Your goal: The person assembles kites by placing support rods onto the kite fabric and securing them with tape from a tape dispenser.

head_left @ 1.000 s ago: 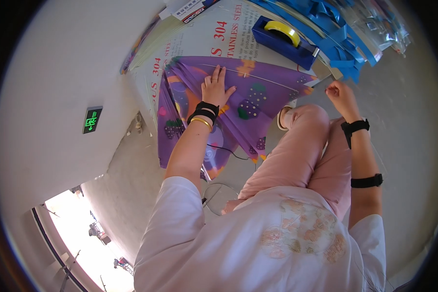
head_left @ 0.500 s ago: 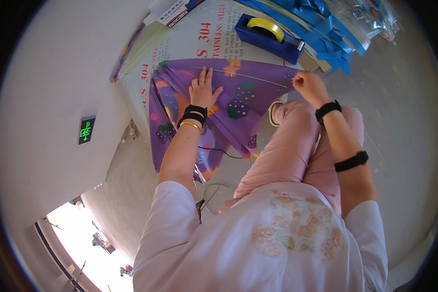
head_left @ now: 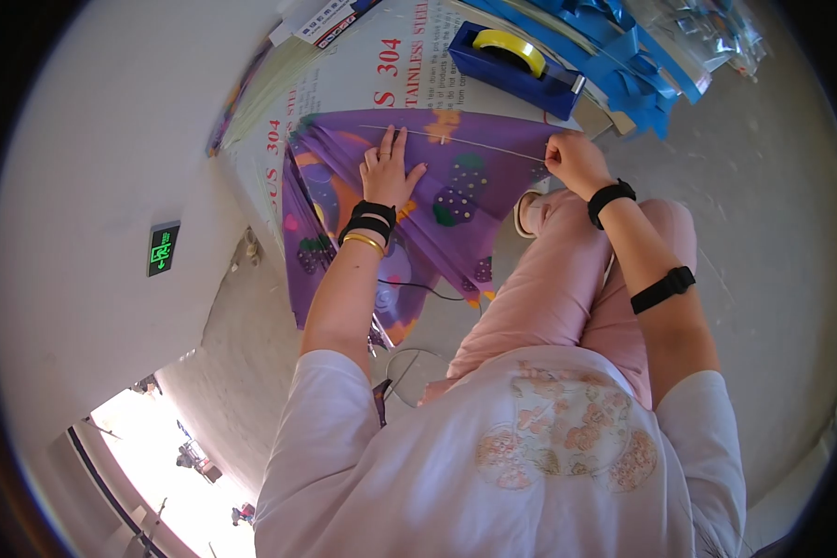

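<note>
Purple patterned fabric (head_left: pixel 507 200) lies across the table and hangs over its near edge. My left hand (head_left: pixel 390 170) rests on it with the fingers spread, its fingertips at a thin pale rod or cord (head_left: pixel 479 145) that runs along the fabric's upper part. At the right end of that line, my right hand (head_left: pixel 577 163) is closed in a pinch at the fabric's right corner. Whatever sits between its fingertips is too small to make out. A thin black cord (head_left: pixel 418 287) trails from under the fabric.
Behind the fabric, a blue tape dispenser (head_left: pixel 521 73) with yellow tape stands on the white printed table covering (head_left: pixel 363 79). Blue ribbons (head_left: pixel 637 70) and clear plastic packets (head_left: pixel 716 33) lie at the back right. A box (head_left: pixel 324 20) and pale strips are at the back left.
My right hand has moved left from beyond the fabric's right corner onto it, by the end of the pale line. My left hand stays flat on the fabric. The view has shifted slightly.
</note>
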A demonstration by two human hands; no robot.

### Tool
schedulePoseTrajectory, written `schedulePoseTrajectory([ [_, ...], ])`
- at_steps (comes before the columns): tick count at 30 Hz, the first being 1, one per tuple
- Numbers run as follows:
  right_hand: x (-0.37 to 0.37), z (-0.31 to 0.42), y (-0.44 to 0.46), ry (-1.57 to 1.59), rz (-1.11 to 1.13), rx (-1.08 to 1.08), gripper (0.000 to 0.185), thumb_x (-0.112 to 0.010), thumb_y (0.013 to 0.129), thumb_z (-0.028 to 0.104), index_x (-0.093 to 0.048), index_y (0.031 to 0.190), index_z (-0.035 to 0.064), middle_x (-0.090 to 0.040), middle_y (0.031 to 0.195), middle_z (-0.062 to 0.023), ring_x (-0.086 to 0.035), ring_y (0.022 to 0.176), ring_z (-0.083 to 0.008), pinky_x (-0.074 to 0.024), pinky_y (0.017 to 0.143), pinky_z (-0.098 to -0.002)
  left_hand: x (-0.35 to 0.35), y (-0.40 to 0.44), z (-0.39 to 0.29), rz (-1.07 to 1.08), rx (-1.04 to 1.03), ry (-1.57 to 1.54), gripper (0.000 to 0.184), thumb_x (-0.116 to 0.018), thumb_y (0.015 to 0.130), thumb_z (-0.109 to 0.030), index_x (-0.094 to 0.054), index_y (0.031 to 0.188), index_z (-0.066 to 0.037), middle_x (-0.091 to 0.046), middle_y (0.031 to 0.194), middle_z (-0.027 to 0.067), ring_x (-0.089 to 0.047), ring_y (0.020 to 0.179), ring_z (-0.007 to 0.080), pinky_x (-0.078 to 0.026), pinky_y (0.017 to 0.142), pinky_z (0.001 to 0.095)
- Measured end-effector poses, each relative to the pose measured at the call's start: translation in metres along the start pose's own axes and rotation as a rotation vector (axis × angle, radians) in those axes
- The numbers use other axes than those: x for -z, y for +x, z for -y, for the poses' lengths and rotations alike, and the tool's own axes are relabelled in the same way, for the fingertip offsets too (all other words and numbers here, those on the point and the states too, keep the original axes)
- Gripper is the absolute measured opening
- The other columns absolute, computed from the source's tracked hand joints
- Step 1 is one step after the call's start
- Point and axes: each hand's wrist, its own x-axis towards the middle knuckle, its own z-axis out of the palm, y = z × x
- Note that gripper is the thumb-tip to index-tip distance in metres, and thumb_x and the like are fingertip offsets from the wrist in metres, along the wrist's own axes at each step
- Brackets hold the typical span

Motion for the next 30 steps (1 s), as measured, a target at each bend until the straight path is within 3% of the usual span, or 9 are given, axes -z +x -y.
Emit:
schedulePoseTrajectory([
  [13, 0.006, -0.002, -0.001, 0.076, 0.034, -0.010, 0.008, -0.071, 0.077, 0.010, -0.066, 0.076, 0.0053, -0.067, 0.087, -0.0123, -0.065, 0.088, -0.0318, -0.0521, 0.074, -0.0430, 0.001, -0.002, 0.000, -0.009, 0.014, 0.002, 0.078, -0.066, 0.088, -0.047, -0.035, 0.153, -0.016, -0.031, 0.159, 0.0062, -0.045, 0.124, 0.0344, -0.039, 0.102, 0.0479],
  [18, 0.059, -0.009, -0.010, 0.263, -0.058, -0.056, 0.011, -0.070, 0.082, 0.015, -0.068, 0.082, 0.0043, -0.069, 0.080, -0.0131, -0.067, 0.078, -0.0305, -0.0517, 0.069, -0.0391, 0.018, -0.008, -0.005, -0.083, 0.018, -0.123, 0.068, -0.063, 0.092, -0.041, -0.040, 0.148, -0.011, -0.034, 0.156, 0.0088, -0.045, 0.126, 0.0353, -0.037, 0.103, 0.0504],
  [19, 0.074, -0.015, -0.008, 0.164, -0.178, -0.016, 0.013, -0.068, 0.084, 0.016, -0.069, 0.087, 0.0034, -0.070, 0.078, -0.0127, -0.068, 0.074, -0.0296, -0.0510, 0.066, -0.0374, 0.027, -0.010, -0.011, -0.113, 0.011, -0.142, 0.066, -0.064, 0.092, -0.039, -0.042, 0.148, -0.011, -0.035, 0.156, 0.0092, -0.044, 0.126, 0.0354, -0.037, 0.104, 0.0502],
  [22, 0.112, -0.019, 0.015, 0.231, -0.312, 0.037, 0.015, -0.067, 0.085, 0.017, -0.070, 0.091, 0.0034, -0.071, 0.082, -0.0126, -0.068, 0.076, -0.0293, -0.0520, 0.070, -0.0370, 0.069, -0.007, -0.046, -0.141, -0.019, -0.234, 0.061, -0.067, 0.090, -0.033, -0.046, 0.143, -0.010, -0.039, 0.151, 0.0100, -0.043, 0.127, 0.0350, -0.036, 0.104, 0.0495],
  [24, 0.122, -0.011, 0.035, 0.276, -0.278, 0.096, 0.016, -0.066, 0.086, 0.017, -0.070, 0.095, 0.0040, -0.071, 0.088, -0.0134, -0.068, 0.081, -0.0300, -0.0524, 0.073, -0.0373, 0.093, 0.000, -0.077, -0.176, -0.210, -0.303, 0.060, -0.068, 0.087, -0.030, -0.048, 0.140, -0.009, -0.042, 0.147, 0.0099, -0.044, 0.125, 0.0347, -0.037, 0.103, 0.0492],
  [27, 0.121, -0.007, 0.068, 0.020, -0.151, 0.065, 0.017, -0.063, 0.088, 0.017, -0.072, 0.100, 0.0086, -0.070, 0.102, -0.0143, -0.066, 0.097, -0.0335, -0.0535, 0.080, -0.0416, 0.113, 0.020, -0.127, -0.136, -0.311, -0.305, 0.061, -0.069, 0.087, -0.027, -0.047, 0.141, -0.011, -0.044, 0.143, 0.0090, -0.043, 0.127, 0.0342, -0.036, 0.106, 0.0472],
  [30, 0.121, -0.006, 0.087, -0.130, -0.032, 0.064, 0.018, -0.065, 0.086, 0.021, -0.073, 0.099, 0.0125, -0.071, 0.103, -0.0128, -0.067, 0.097, -0.0333, -0.0543, 0.081, -0.0432, 0.100, 0.042, -0.158, -0.173, -0.360, -0.167, 0.070, -0.071, 0.084, -0.027, -0.042, 0.147, -0.012, -0.046, 0.139, 0.0107, -0.045, 0.124, 0.0329, -0.038, 0.101, 0.0473],
])
